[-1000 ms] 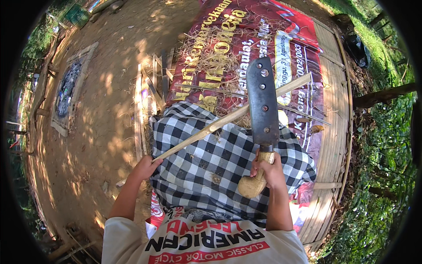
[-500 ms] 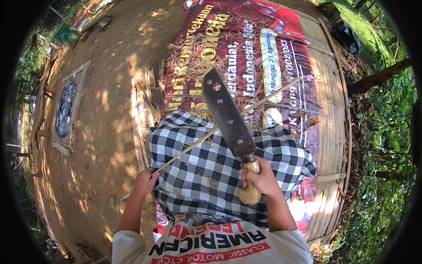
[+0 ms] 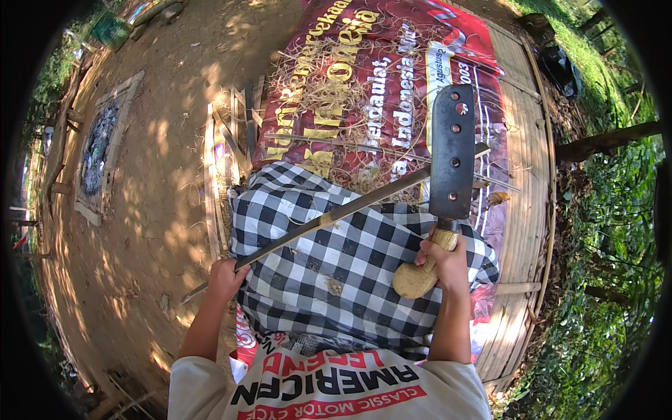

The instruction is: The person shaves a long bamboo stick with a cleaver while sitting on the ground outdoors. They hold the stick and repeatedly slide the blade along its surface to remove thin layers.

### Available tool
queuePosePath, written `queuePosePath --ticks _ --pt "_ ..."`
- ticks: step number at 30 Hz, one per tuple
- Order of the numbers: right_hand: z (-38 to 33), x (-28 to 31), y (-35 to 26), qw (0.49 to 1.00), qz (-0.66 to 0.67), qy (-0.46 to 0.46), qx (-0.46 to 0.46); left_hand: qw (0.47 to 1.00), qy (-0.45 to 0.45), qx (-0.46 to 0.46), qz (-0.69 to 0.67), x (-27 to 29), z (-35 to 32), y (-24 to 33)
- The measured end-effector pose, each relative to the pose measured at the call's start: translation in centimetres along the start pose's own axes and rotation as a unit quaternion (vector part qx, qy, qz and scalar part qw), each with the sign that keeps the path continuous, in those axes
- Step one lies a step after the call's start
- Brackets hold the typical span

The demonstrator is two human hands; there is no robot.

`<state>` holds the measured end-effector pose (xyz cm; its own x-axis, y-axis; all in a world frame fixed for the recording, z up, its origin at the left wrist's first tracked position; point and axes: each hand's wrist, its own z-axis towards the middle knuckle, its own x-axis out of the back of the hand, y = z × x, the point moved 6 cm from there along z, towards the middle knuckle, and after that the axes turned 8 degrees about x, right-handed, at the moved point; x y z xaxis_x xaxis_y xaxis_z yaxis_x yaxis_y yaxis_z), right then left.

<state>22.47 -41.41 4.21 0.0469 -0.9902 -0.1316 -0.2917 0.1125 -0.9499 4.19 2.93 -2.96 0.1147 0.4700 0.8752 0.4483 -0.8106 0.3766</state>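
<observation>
— Where the right hand (image 3: 442, 260) closes, what is it holding?

— A heavy cleaver (image 3: 448, 183): the fingers are wrapped tight around a smooth, pale wooden handle that swells into a rounded knob at its end. The blade is a broad, dark, flat rectangle of metal with a few small holes along it, standing upright above the fist.

— And the other hand?

— The left hand (image 3: 225, 278) grips the lower end of a long bamboo strip (image 3: 336, 215), fingers curled shut around it. The strip is thin, straight and brownish, and it runs slantwise up across the lap to the blade; it seems to meet the blade's edge, though I cannot tell for sure.

— What lies beneath?

— A black-and-white checked cloth (image 3: 350, 266), soft and creased, covers the lap. Beyond it a glossy red printed banner (image 3: 364, 63) is spread over a slatted bamboo platform (image 3: 528, 175), littered with curly, straw-like shavings (image 3: 315, 77). Left of it is bare, sun-dappled earth (image 3: 161, 175).
</observation>
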Motion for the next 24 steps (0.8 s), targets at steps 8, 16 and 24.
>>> queuePosePath --ticks 8,16,24 --pt "-0.7 -0.8 0.4 0.998 0.027 -0.009 -0.054 0.999 0.035 -0.014 -0.005 -0.2 -0.3 0.1" --pt "1.2 0.2 -2.3 0.999 0.028 0.044 0.009 0.998 0.053 -0.022 -0.009 -0.7 0.0 -0.4" --pt "-0.1 -3.6 -1.6 0.984 -0.085 -0.139 -0.065 0.999 0.042 -0.012 -0.033 -0.9 -0.4 -0.4"
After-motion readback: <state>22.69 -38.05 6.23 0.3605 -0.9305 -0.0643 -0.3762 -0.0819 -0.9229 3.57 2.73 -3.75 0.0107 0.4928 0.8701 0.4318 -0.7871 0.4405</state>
